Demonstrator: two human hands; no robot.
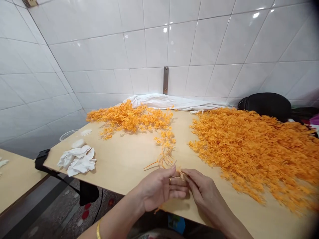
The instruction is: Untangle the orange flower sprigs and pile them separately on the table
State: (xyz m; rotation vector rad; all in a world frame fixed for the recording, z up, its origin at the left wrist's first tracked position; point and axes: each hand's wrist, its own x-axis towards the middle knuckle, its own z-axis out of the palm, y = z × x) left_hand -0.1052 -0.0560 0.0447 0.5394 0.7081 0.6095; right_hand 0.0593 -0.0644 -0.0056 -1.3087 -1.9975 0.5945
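My left hand and my right hand meet at the near edge of a light wooden table, fingers pinched together on a thin orange plastic sprig. The left hand wears a ring, and a gold bangle sits on that forearm. A short strand of orange sprigs lies just beyond my fingertips. A big heap of orange plastic flower sprigs covers the table's right side. A smaller heap lies at the far left.
Crumpled white tissue and a white lump lie near the table's left edge. Folded white cloth runs along the tiled wall. A black bag sits at the back right. A second table stands to the left.
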